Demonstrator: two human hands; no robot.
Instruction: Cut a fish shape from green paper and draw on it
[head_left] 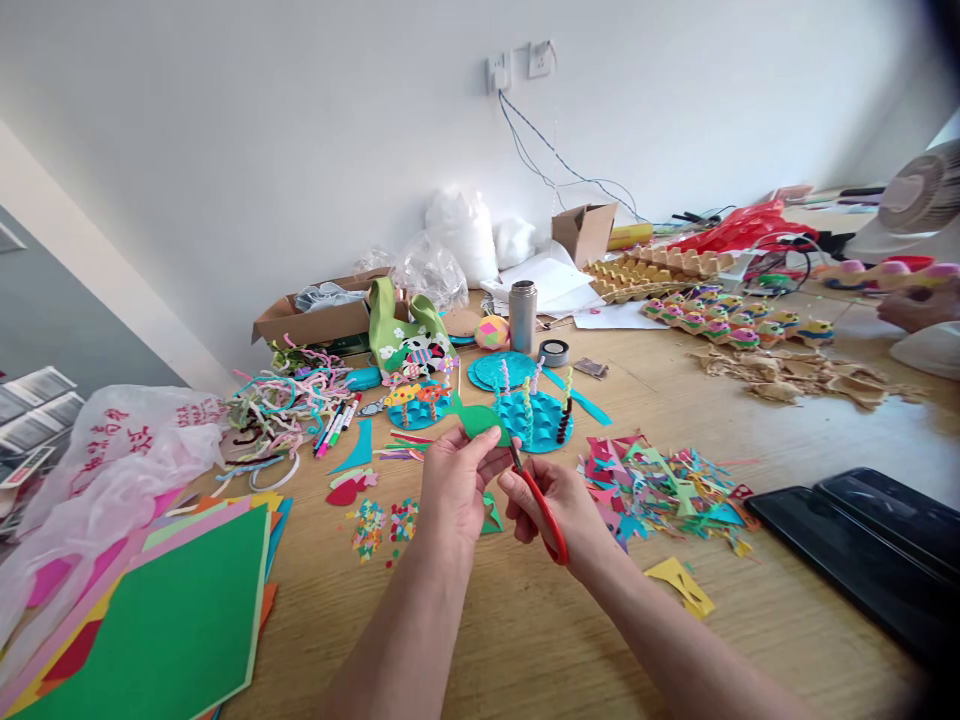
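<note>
Between the thumb and fingers of my left hand (pixel 463 485) is a green paper cutout (pixel 484 422), rounded with a pointed tail end like a fish. My right hand (pixel 551 505) grips red-handled scissors (pixel 546 510), their blades at the cutout's right edge. Under my hands lies a green paper scrap (pixel 491 515). Just beyond stand blue painted bases (pixel 529 420) with upright twisted pipe cleaners, and a smaller blue base (pixel 420 400) carrying paper fish. Small confetti-like paper dots (pixel 369 530) lie left of my left wrist.
Coloured sheets (pixel 172 610) are stacked at front left, near pipe cleaners (pixel 281 405) and markers (pixel 337 428). Paper scraps (pixel 667 485) lie to the right, beside a black phone-like device (pixel 840 560). Behind stand a metal bottle (pixel 523 318) and egg cartons (pixel 652 270). Another person's hand (pixel 922 300) is at far right.
</note>
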